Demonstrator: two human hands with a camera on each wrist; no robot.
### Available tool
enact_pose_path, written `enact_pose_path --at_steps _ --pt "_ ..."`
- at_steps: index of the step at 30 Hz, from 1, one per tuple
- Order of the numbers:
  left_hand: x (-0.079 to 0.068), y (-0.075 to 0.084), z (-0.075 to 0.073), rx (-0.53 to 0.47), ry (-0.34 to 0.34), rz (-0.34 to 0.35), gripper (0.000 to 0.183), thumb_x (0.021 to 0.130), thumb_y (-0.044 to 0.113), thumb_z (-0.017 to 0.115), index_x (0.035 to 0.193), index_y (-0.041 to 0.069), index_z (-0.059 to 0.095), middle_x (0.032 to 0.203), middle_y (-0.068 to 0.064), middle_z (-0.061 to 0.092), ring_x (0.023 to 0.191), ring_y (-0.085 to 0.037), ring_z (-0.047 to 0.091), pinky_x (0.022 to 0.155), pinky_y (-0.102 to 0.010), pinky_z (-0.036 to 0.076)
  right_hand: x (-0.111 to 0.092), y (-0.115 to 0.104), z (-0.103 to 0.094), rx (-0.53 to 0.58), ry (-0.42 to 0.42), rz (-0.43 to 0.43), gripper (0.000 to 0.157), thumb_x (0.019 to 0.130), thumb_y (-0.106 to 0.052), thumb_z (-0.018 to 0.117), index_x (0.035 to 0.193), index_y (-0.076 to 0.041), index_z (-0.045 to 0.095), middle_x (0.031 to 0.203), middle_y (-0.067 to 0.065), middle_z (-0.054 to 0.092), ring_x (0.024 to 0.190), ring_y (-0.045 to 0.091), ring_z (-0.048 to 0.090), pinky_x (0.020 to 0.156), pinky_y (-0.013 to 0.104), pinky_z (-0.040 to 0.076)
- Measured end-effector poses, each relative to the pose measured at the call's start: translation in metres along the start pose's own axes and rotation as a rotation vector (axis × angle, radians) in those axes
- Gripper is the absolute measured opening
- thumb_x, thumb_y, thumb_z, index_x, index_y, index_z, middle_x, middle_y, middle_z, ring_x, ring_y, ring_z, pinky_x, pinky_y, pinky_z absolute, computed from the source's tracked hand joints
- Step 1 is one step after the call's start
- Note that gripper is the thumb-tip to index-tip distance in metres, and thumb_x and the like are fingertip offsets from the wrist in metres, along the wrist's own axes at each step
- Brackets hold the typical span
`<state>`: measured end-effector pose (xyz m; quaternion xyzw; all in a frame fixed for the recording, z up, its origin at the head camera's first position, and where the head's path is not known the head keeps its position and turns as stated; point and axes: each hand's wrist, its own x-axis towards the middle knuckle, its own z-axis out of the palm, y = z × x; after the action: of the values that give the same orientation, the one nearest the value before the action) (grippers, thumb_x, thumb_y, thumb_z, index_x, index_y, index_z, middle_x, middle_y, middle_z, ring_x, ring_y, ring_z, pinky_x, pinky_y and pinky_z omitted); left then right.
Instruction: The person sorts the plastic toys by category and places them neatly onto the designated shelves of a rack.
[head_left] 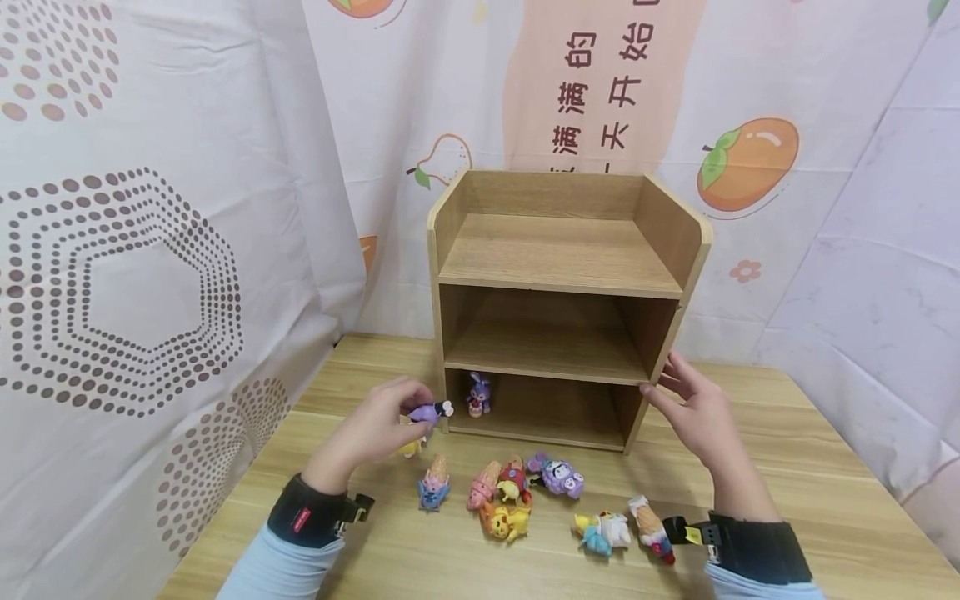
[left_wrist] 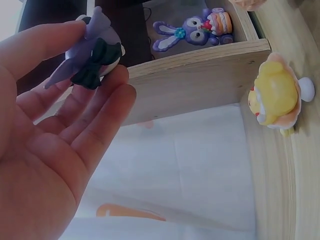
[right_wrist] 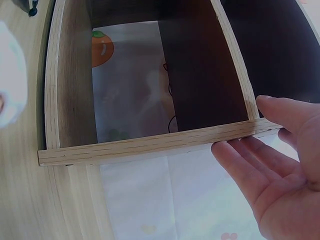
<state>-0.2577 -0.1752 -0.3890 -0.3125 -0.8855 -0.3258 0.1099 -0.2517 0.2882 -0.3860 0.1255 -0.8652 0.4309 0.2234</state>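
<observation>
My left hand [head_left: 381, 421] pinches a small purple figurine [left_wrist: 95, 52] with a dark green bow between thumb and fingers. It hovers just left of the wooden shelf unit [head_left: 558, 287], near the bottom compartment. Inside that compartment, at its left end, stands a purple rabbit figurine [head_left: 478, 397] with a cake. A yellow figurine [left_wrist: 280, 90] is on the table by the shelf's left side, partly hidden by the left hand in the head view. My right hand [head_left: 693, 410] holds the shelf's right side panel, thumb at the front edge and fingers along the outer face.
In front of the shelf lie several figurines: a blue one with a cone [head_left: 432, 485], a pink cone [head_left: 484, 486], a red one [head_left: 516, 477], a yellow one [head_left: 507, 522], a purple one [head_left: 560, 477], a white-and-blue one [head_left: 606, 532] and another cone [head_left: 649, 527]. Printed cloth [head_left: 825, 292] hangs behind.
</observation>
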Motion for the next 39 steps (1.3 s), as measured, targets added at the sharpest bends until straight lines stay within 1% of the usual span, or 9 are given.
enact_pose_path --at_steps 6,9,11,13,16,20,26,31,39 --pt "0.0 0.001 0.002 -0.041 0.008 0.023 0.025 0.081 0.01 0.084 0.101 0.012 0.069 0.094 0.006 0.062 0.087 -0.011 0.061 0.079 -0.038 0.058 0.0 -0.001 0.0 -0.003 -0.002 -0.004 0.074 0.095 -0.015 0.074 0.158 -0.008 0.036 0.14 0.029 0.055 0.121 0.049 0.057 0.08 0.004 0.044" --pt "0.001 0.002 0.003 -0.077 0.0 0.029 0.025 0.081 0.008 0.084 0.101 0.011 0.069 0.095 0.006 0.063 0.086 -0.011 0.062 0.079 -0.035 0.059 0.0 -0.001 0.0 0.009 -0.002 -0.005 0.074 0.095 -0.014 0.074 0.158 -0.008 0.036 0.14 0.03 0.055 0.12 0.05 0.058 0.08 0.004 0.044" --pt "0.001 0.003 0.005 -0.103 -0.004 0.019 0.025 0.082 0.008 0.084 0.101 0.011 0.069 0.095 0.005 0.063 0.086 -0.01 0.063 0.079 -0.03 0.058 -0.001 -0.002 -0.001 0.012 -0.004 -0.004 0.074 0.095 -0.013 0.074 0.158 -0.008 0.036 0.139 0.03 0.055 0.121 0.05 0.057 0.08 0.004 0.044" --pt "0.001 0.004 0.006 -0.127 -0.004 0.015 0.024 0.082 0.008 0.083 0.101 0.01 0.069 0.095 0.005 0.063 0.086 -0.011 0.063 0.079 -0.028 0.058 -0.001 -0.001 0.0 0.006 -0.005 -0.003 0.074 0.095 -0.014 0.074 0.158 -0.008 0.036 0.14 0.029 0.055 0.121 0.049 0.057 0.081 0.005 0.044" --pt "0.003 0.007 0.009 -0.147 0.005 0.005 0.023 0.082 0.009 0.083 0.101 0.011 0.07 0.095 0.004 0.063 0.087 -0.012 0.063 0.079 -0.028 0.057 0.0 0.0 0.0 -0.009 -0.002 -0.002 0.073 0.096 -0.015 0.074 0.158 -0.009 0.036 0.139 0.028 0.056 0.12 0.048 0.058 0.081 0.005 0.045" --pt "0.007 0.011 0.014 -0.169 0.014 -0.009 0.021 0.084 0.01 0.082 0.101 0.01 0.07 0.096 0.003 0.063 0.087 -0.013 0.063 0.078 -0.028 0.057 0.0 0.001 -0.001 -0.005 0.005 -0.002 0.073 0.095 -0.014 0.074 0.158 -0.008 0.037 0.139 0.03 0.056 0.12 0.049 0.058 0.08 0.005 0.045" --pt "0.009 0.014 0.021 -0.227 0.001 -0.023 0.019 0.086 0.006 0.081 0.102 0.008 0.071 0.097 0.0 0.063 0.087 -0.015 0.064 0.076 -0.027 0.058 -0.001 -0.001 0.0 0.009 -0.001 0.006 0.074 0.095 -0.013 0.075 0.158 -0.008 0.036 0.14 0.029 0.055 0.121 0.048 0.058 0.08 0.005 0.045" --pt "0.01 0.014 0.026 -0.245 -0.015 -0.031 0.017 0.088 0.009 0.079 0.103 0.009 0.072 0.098 0.0 0.065 0.088 -0.015 0.065 0.077 -0.028 0.058 -0.001 0.001 0.0 0.019 -0.003 0.004 0.076 0.094 -0.011 0.075 0.158 -0.007 0.035 0.14 0.029 0.055 0.121 0.047 0.058 0.079 0.004 0.044" --pt "0.018 0.018 0.031 -0.251 -0.044 -0.048 0.012 0.09 0.016 0.079 0.1 0.014 0.071 0.094 0.005 0.066 0.082 -0.012 0.064 0.073 -0.03 0.057 0.0 0.001 0.0 0.016 -0.002 0.0 0.076 0.094 -0.011 0.076 0.158 -0.006 0.035 0.14 0.03 0.055 0.12 0.048 0.058 0.079 0.004 0.044"
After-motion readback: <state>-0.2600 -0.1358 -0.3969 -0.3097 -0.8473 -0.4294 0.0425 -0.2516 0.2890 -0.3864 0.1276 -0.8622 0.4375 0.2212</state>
